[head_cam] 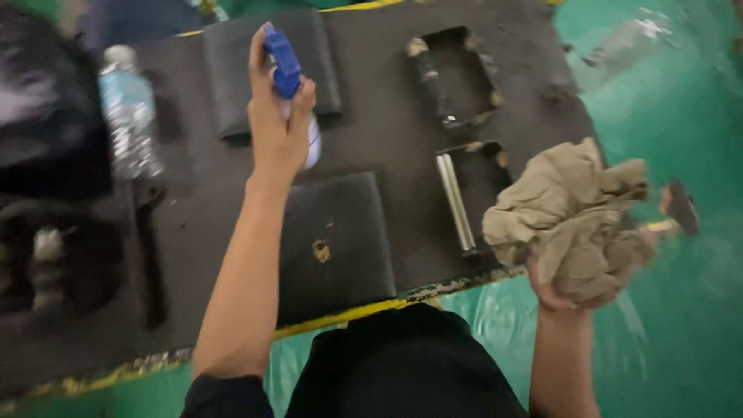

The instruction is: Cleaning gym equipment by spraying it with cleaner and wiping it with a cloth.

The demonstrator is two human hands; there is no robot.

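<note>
Fingers (263,85) around spray bottle (288,70) — clenched

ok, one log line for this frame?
left hand: grips blue-capped white spray bottle | right hand: holds crumpled tan cloth rag | below: dark padded bench

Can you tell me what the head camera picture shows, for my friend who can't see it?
A person's left hand holds up a blue-topped spray bottle over a dark, dirty board, while the right hand grips a crumpled tan rag. A clear water bottle stands at the left, and the floor is green.
</note>
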